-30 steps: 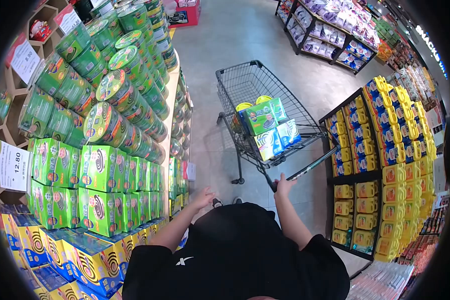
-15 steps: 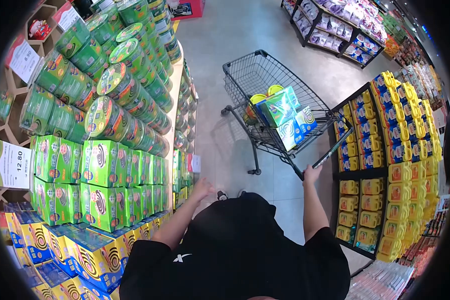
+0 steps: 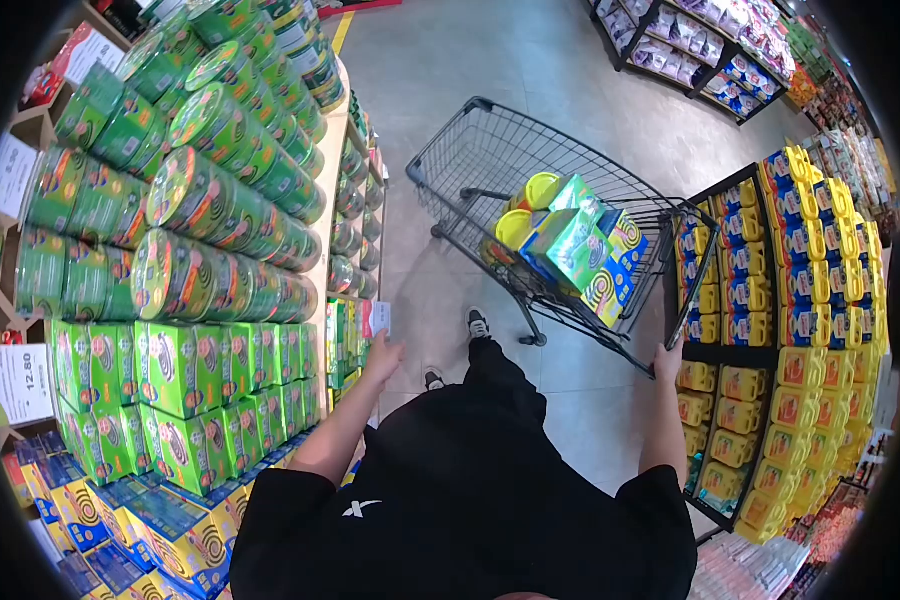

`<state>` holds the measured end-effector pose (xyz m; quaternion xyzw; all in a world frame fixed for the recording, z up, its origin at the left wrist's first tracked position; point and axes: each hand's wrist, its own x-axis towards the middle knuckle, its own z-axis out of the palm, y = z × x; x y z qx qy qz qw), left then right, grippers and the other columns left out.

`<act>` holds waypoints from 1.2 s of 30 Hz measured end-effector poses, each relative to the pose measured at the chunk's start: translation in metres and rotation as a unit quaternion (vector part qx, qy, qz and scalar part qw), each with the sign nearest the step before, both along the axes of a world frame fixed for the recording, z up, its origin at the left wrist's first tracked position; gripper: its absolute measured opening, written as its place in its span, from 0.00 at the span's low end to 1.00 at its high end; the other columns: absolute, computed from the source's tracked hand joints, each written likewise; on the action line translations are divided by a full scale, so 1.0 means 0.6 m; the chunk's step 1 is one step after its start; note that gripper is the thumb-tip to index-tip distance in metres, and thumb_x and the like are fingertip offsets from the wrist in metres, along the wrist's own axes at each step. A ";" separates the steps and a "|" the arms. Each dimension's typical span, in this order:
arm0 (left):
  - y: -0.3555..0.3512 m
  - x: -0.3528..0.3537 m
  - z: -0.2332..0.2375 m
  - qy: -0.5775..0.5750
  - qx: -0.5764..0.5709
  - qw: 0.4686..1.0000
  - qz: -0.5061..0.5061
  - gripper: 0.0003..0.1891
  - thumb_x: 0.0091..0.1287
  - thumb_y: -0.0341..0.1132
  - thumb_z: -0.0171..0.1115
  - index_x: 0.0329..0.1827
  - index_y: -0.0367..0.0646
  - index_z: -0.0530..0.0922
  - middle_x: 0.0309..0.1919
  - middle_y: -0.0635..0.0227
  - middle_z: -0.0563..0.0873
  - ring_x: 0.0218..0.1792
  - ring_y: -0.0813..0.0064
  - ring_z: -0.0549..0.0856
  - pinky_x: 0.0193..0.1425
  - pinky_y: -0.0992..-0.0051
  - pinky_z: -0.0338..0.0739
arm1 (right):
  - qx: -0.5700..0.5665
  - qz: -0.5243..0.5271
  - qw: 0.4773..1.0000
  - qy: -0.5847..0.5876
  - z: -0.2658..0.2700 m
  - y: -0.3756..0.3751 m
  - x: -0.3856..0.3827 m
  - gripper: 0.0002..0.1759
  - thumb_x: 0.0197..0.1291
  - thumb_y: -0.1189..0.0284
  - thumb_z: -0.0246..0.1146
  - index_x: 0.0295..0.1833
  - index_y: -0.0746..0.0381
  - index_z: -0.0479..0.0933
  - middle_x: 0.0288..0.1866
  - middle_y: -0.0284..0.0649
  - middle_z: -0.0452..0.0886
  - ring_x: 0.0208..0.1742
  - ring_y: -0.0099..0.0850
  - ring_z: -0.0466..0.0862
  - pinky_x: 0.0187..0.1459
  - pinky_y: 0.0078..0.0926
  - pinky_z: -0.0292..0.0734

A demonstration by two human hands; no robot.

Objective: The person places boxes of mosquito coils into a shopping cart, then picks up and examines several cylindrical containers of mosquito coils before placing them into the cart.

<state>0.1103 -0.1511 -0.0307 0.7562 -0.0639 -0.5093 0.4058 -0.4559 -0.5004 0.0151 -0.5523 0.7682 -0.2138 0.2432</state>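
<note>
My right hand (image 3: 668,360) is wrapped around the near end of the handle of a black wire shopping cart (image 3: 490,150), which stands at an angle ahead of me. In the basket lie green boxes (image 3: 567,250) with a spiral design, a blue and yellow box (image 3: 610,285) with a similar spiral, and round tubs with yellow lids (image 3: 513,229). My left hand (image 3: 385,358) hangs in the air beside the left shelf, below a small price tag (image 3: 381,318). It holds nothing and its fingers are loosely apart.
On the left, stacked green tubs (image 3: 225,275), green boxes (image 3: 185,370) and yellow-blue boxes (image 3: 175,530) rise high. A rack of yellow bottles (image 3: 805,380) stands close on the right, right behind the cart's handle. Farther off is a shelf with purple packs (image 3: 675,55).
The cart has turned and its handle has come nearer to me, with my right hand still on it. My left hand has moved slightly up and left. One foot has stepped forward.
</note>
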 end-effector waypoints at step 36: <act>-0.371 0.151 -0.044 -0.362 0.159 0.905 -0.156 0.47 0.65 0.56 0.66 0.84 0.51 0.54 0.82 0.39 0.42 0.83 0.43 0.44 0.84 0.59 0.48 | -0.102 0.263 0.944 0.173 -0.021 -0.600 0.146 0.34 0.68 0.68 0.63 0.79 0.48 0.63 0.33 0.48 0.84 0.24 0.36 0.81 0.29 0.38 0.76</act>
